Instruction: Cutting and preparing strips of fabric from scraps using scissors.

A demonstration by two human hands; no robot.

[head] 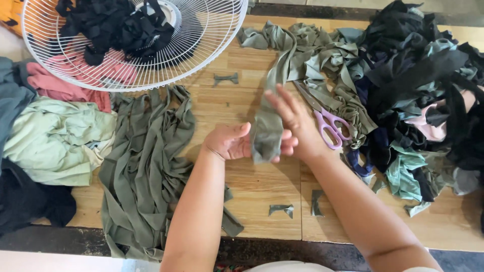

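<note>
- Both hands, left hand (233, 142) and right hand (295, 126), grip an olive fabric strip (267, 132) mid-table.
- Bare table (262, 186) runs to its near edge.
- Purple-handled scissors (330, 127) lie just beside the right hand.

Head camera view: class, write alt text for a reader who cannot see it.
Two hands, left hand and right hand, hold an olive cloth strip over a wooden table. Purple scissors lie at right beside heaped scraps; a white fan guard holds black strips.
</note>
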